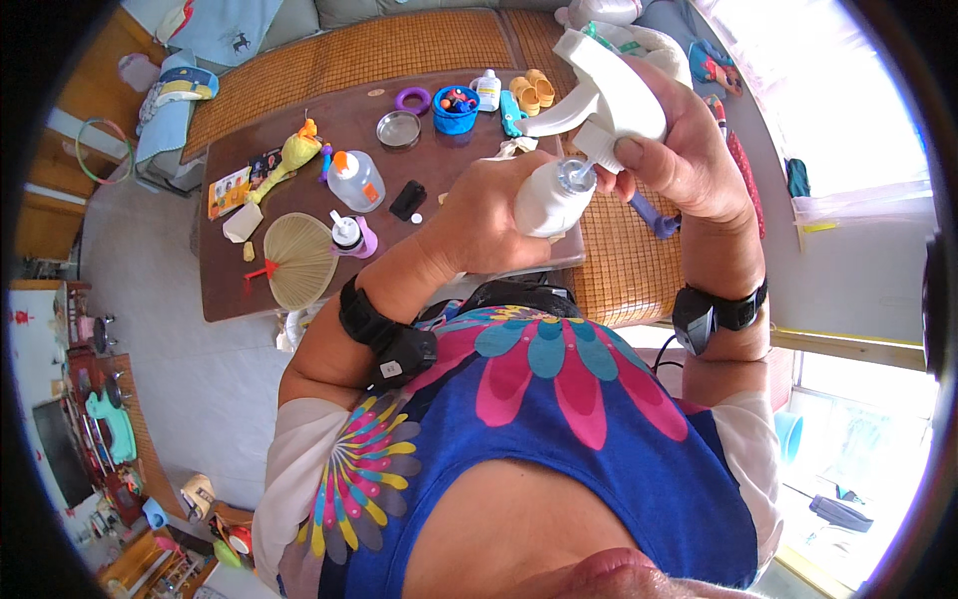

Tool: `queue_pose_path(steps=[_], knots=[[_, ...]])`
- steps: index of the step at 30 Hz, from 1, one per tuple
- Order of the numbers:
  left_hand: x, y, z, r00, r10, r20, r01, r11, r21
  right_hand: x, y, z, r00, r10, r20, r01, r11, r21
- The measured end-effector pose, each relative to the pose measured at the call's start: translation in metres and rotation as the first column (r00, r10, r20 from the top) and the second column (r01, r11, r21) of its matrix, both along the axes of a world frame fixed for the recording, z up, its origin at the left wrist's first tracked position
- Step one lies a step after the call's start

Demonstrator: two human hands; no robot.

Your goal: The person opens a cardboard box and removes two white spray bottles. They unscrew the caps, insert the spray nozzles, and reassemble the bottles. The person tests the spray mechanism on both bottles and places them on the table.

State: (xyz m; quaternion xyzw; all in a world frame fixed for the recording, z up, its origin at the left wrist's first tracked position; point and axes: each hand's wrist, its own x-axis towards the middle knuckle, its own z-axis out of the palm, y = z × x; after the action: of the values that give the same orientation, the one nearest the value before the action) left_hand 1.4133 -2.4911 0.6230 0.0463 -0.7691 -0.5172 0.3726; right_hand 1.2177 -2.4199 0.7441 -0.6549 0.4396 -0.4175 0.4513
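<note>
My left hand is wrapped round a small white bottle, tilted with its mouth toward the right. In my right hand is a white trigger spray head, gripped by its body near the screw collar. The collar sits just off the bottle's neck, and a thin clear tube runs from it to the bottle's mouth. Both hands are above the right end of the brown table. How far down the tube reaches inside the bottle cannot be made out.
On the table stand a clear bottle with an orange cap, a small bottle with a purple base, a woven fan, a blue basket, a round metal tin and a yellow toy. Behind is a mat-covered sofa.
</note>
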Motion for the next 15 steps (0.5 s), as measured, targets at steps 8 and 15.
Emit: queue_pose_path(steps=[8,15], knots=[[0.0,-0.002,-0.008,0.997,0.08,-0.011,-0.08,0.994,-0.08,-0.003,0.002,-0.004,0.996,-0.038,-0.079,0.03,0.994,-0.108],[0.001,0.007,-0.01,0.986,0.133,0.096,-0.128,0.99,-0.062,-0.002,0.004,-0.016,0.98,-0.13,-0.149,0.097,0.973,-0.208]])
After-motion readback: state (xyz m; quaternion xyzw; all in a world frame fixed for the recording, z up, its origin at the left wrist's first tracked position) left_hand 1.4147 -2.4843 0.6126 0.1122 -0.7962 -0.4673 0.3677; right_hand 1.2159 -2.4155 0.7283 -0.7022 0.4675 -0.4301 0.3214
